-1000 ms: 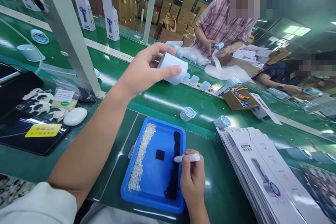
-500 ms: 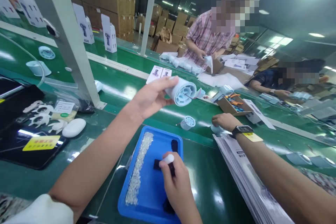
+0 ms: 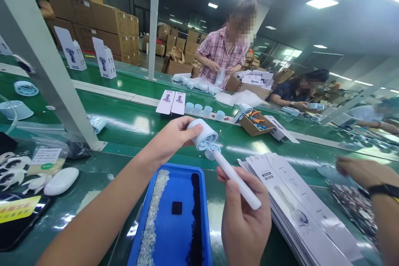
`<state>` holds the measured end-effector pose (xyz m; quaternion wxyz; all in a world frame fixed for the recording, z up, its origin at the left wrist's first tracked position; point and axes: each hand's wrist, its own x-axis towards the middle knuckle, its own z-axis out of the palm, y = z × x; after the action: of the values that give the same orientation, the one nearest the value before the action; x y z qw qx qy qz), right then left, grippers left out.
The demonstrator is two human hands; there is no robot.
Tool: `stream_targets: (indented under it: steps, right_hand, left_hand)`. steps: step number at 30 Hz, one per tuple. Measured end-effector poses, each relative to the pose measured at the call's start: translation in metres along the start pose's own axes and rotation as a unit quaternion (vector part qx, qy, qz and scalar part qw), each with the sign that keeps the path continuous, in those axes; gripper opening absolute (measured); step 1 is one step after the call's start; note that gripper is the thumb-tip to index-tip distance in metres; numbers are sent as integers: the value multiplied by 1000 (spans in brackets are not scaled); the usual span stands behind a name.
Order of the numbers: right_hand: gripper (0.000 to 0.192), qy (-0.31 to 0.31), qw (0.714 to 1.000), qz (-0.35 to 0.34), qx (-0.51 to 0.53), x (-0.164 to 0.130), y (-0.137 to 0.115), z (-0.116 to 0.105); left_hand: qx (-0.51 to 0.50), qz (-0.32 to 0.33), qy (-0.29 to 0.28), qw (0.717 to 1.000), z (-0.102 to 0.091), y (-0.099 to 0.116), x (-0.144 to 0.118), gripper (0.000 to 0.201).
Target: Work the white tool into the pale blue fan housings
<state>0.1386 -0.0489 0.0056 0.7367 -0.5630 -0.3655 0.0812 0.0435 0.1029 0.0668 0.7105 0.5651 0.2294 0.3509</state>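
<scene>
My left hand (image 3: 173, 137) holds a pale blue plastic housing (image 3: 204, 134) above the green bench, open end turned toward me. My right hand (image 3: 245, 220) grips a white pen-shaped tool (image 3: 234, 178) whose tip points up into the underside of that housing. Under both hands lies a blue tray (image 3: 170, 232) with a strip of small clear beads (image 3: 152, 216) along its left side, a line of black pads (image 3: 195, 220) on the right, and one black square (image 3: 176, 208) in the middle.
A stack of flat white cartons (image 3: 296, 208) lies right of the tray. A co-worker's hand with a black watch (image 3: 364, 172) reaches in at far right. A grey post (image 3: 46, 62) stands left. Blue cups (image 3: 202, 110) line the belt; people work across it.
The view tilted up. My left hand brought the housing down and nearer. My right hand lifted the white tool from the tray to the housing. The co-worker's arm drew back to the right.
</scene>
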Motion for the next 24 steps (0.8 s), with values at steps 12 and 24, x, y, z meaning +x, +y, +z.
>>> stream_targets:
  steps: [12,24]
  right_hand:
    - [20,14,999,-11,-31,2,3,2]
    - [42,-38,979,187,-67,-24,-10,30]
  left_hand:
    - [21,-11,-29,999,6,1,-3,21]
    - [61,126,285,948,58,-6,-20,33]
